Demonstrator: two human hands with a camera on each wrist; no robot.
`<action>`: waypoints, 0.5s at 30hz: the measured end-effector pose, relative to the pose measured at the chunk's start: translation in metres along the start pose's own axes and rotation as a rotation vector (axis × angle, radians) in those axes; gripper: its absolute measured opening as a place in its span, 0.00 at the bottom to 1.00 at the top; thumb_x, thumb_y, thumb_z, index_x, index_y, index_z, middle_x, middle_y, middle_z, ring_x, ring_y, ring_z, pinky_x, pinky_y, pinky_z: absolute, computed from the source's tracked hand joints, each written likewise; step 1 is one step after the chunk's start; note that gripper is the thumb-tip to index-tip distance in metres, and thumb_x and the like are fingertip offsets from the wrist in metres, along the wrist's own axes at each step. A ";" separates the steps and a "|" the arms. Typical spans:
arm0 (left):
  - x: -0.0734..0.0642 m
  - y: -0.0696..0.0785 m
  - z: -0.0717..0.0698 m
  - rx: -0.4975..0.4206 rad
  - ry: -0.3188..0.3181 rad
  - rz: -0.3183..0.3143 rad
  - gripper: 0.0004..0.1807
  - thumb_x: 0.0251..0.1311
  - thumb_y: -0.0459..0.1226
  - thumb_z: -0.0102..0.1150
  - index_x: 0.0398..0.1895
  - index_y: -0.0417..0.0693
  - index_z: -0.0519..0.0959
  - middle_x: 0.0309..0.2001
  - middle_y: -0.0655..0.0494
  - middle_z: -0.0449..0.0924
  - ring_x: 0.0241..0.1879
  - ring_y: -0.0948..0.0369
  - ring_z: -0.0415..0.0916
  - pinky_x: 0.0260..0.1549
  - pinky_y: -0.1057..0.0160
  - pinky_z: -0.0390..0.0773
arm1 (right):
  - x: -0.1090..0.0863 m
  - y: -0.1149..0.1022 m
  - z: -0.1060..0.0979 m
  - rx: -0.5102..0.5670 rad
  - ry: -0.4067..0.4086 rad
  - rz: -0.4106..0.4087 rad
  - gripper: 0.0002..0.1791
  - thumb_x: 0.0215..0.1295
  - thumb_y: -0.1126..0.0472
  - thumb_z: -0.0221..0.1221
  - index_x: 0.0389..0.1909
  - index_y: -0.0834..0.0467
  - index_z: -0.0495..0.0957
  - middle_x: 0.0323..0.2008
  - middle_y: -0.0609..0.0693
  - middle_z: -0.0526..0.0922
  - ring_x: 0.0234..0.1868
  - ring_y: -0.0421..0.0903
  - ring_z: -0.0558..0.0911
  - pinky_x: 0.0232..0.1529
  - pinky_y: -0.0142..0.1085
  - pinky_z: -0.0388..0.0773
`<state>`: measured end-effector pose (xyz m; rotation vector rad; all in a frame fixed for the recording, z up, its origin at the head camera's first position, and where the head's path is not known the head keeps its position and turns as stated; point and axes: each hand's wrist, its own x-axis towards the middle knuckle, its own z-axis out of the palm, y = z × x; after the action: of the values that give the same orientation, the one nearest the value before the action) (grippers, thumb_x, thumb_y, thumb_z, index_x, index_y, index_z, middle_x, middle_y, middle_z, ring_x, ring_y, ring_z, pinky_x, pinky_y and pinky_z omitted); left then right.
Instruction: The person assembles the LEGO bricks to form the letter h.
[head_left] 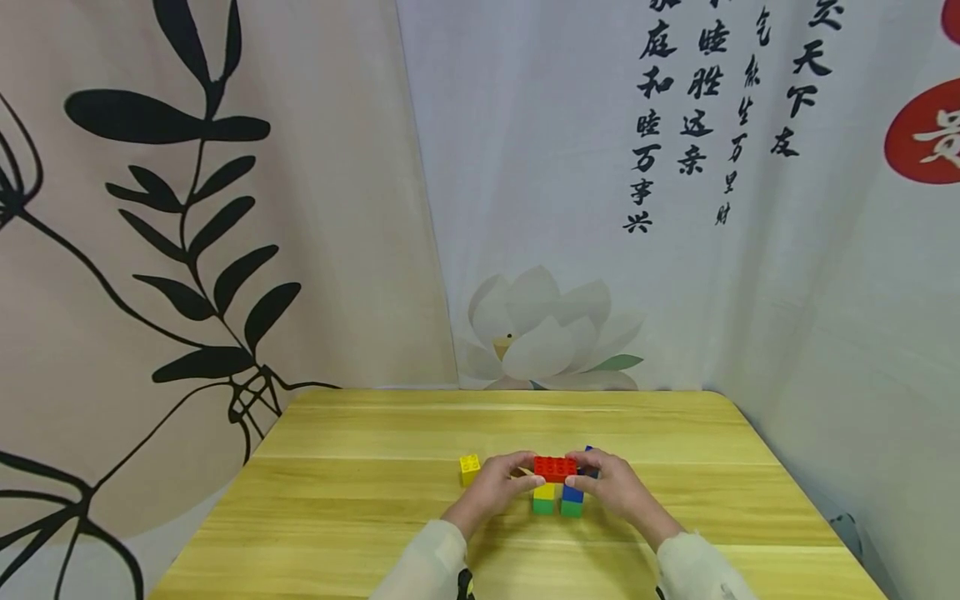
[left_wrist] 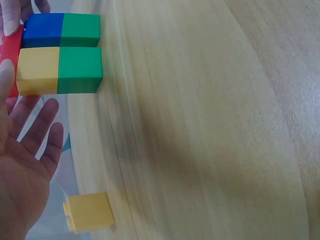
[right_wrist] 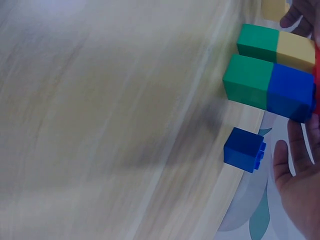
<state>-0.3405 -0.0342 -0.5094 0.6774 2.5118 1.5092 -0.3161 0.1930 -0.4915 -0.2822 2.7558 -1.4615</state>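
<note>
Both hands grip a long red brick (head_left: pixel 555 470) by its two ends, the left hand (head_left: pixel 497 483) at one end and the right hand (head_left: pixel 613 485) at the other. It lies across the tops of two short columns; whether it is fully seated cannot be told. On the left column a yellow brick (left_wrist: pixel 38 71) sits on a green brick (left_wrist: pixel 80 70). The right column has a blue brick (right_wrist: pixel 291 93) over another green brick (right_wrist: pixel 248 82). The columns stand side by side with a narrow gap in the head view.
A loose yellow brick (head_left: pixel 469 470) stands on the wooden table (head_left: pixel 337 500), left of the left hand. Beyond the right column is a loose blue brick (right_wrist: pixel 243 150), mostly hidden by the right hand in the head view. Printed curtains (head_left: pixel 360 208) hang behind the table.
</note>
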 end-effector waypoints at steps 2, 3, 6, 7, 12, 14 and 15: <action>0.000 0.001 0.000 -0.001 -0.001 -0.005 0.18 0.66 0.45 0.62 0.56 0.52 0.81 0.48 0.61 0.83 0.44 0.61 0.77 0.44 0.60 0.80 | -0.001 0.001 0.001 0.001 0.005 -0.012 0.22 0.63 0.58 0.67 0.57 0.61 0.80 0.46 0.48 0.82 0.47 0.47 0.80 0.48 0.47 0.78; -0.001 0.001 0.000 0.000 -0.002 -0.003 0.18 0.66 0.45 0.62 0.57 0.51 0.81 0.48 0.61 0.83 0.44 0.61 0.77 0.44 0.60 0.80 | -0.001 0.002 0.001 0.005 0.007 -0.015 0.22 0.63 0.58 0.67 0.57 0.61 0.80 0.46 0.48 0.82 0.47 0.47 0.80 0.48 0.47 0.78; 0.000 0.002 0.000 0.001 -0.004 -0.016 0.19 0.66 0.45 0.61 0.58 0.51 0.80 0.48 0.61 0.82 0.44 0.61 0.77 0.44 0.60 0.80 | -0.002 0.003 0.002 0.016 0.011 -0.024 0.21 0.63 0.59 0.67 0.56 0.61 0.80 0.47 0.49 0.83 0.47 0.48 0.80 0.47 0.47 0.79; 0.000 0.002 0.000 0.000 -0.006 -0.019 0.19 0.66 0.45 0.61 0.58 0.51 0.80 0.48 0.61 0.82 0.44 0.61 0.77 0.43 0.60 0.80 | -0.002 0.003 0.002 0.018 0.014 -0.025 0.21 0.63 0.59 0.67 0.56 0.61 0.80 0.46 0.49 0.83 0.46 0.48 0.80 0.47 0.46 0.79; 0.002 0.000 0.000 0.002 -0.013 -0.035 0.19 0.66 0.46 0.62 0.58 0.52 0.80 0.48 0.62 0.82 0.43 0.62 0.77 0.43 0.61 0.79 | -0.003 0.002 0.003 0.025 0.032 0.017 0.21 0.63 0.58 0.67 0.55 0.61 0.80 0.46 0.48 0.84 0.45 0.47 0.80 0.47 0.46 0.79; 0.002 0.000 0.000 0.004 -0.012 -0.039 0.20 0.66 0.47 0.62 0.58 0.51 0.80 0.48 0.63 0.82 0.43 0.62 0.76 0.42 0.61 0.79 | -0.004 0.001 0.003 0.026 0.036 0.033 0.21 0.63 0.58 0.67 0.55 0.61 0.80 0.46 0.48 0.84 0.45 0.46 0.80 0.48 0.47 0.79; 0.002 0.000 0.000 0.005 -0.011 -0.040 0.20 0.66 0.47 0.62 0.58 0.51 0.80 0.48 0.63 0.82 0.43 0.62 0.76 0.42 0.61 0.79 | -0.004 0.001 0.003 0.027 0.036 0.039 0.21 0.63 0.58 0.67 0.55 0.61 0.80 0.46 0.48 0.84 0.45 0.46 0.80 0.48 0.47 0.79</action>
<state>-0.3421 -0.0333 -0.5094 0.6302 2.5059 1.4825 -0.3116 0.1916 -0.4945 -0.2025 2.7507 -1.5083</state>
